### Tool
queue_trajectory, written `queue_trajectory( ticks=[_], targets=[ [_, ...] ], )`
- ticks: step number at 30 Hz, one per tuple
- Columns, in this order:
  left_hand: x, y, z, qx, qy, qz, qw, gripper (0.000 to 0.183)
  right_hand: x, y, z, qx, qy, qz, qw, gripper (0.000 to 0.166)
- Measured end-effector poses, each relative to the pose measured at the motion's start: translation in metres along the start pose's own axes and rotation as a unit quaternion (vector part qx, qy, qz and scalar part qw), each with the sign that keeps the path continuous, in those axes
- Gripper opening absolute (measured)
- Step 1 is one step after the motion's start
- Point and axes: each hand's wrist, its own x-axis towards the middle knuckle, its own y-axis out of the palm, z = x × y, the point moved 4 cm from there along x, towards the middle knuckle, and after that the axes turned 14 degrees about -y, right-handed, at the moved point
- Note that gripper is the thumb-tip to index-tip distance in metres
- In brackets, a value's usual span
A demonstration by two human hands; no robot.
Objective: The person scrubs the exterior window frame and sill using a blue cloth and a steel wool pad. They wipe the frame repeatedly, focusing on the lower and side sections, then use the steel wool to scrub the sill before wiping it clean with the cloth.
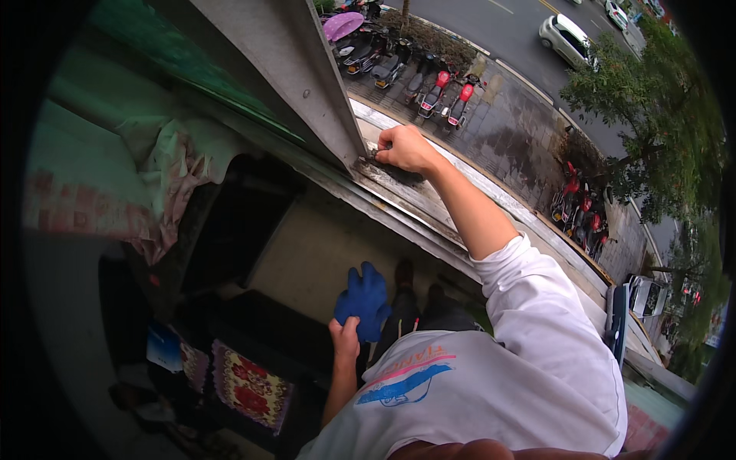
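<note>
My right hand (405,149) reaches over the dirty window sill (437,198), close to the lower corner of the grey metal window frame (310,86). Its fingers are curled, with thumb and forefinger pinched on a small dark bit of debris (374,154). More dark dirt lies on the sill under the hand. Lower in the view, inside the room, my left hand (347,339) grips a blue work glove (363,302) between thumb and fingers. Most of the glove stands out beyond the hand, its fingers spread.
Beyond the sill is a drop to pavement (500,144) with parked motorcycles (437,95), a tree (638,103) and a road. Indoors, a bunched curtain (172,167) hangs at the left. Black furniture with a floral cloth (253,382) stands at lower left. My feet are on the floor below the window.
</note>
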Motion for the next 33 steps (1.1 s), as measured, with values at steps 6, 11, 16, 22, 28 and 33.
queue_trajectory(
  ticks=[6, 11, 16, 22, 28, 33],
  targets=[
    [-0.002, 0.001, -0.001, 0.021, 0.002, 0.003, 1.000, 0.019, 0.027, -0.003, -0.008, 0.010, 0.020, -0.059, 0.998, 0.024],
    [-0.018, 0.001, 0.006, 0.006, -0.002, -0.032, 0.999, 0.018, 0.002, 0.008, -0.013, 0.026, 0.034, -0.005, 0.999, 0.024],
    [-0.020, 0.003, 0.015, 0.033, -0.007, 0.001, 0.999, 0.020, 0.035, -0.001, -0.012, -0.001, 0.067, -0.051, 0.996, 0.033],
    [-0.032, 0.007, 0.020, 0.021, -0.009, -0.035, 0.999, 0.019, 0.011, 0.008, -0.012, -0.013, 0.081, 0.015, 0.996, 0.037],
    [-0.027, -0.007, 0.028, 0.056, -0.011, 0.011, 0.998, 0.025, 0.033, 0.005, -0.018, -0.020, 0.089, -0.073, 0.993, 0.029],
    [-0.038, -0.001, 0.020, 0.035, 0.006, -0.020, 0.999, 0.024, 0.016, 0.016, -0.023, 0.008, 0.049, -0.025, 0.998, 0.029]
  ],
)
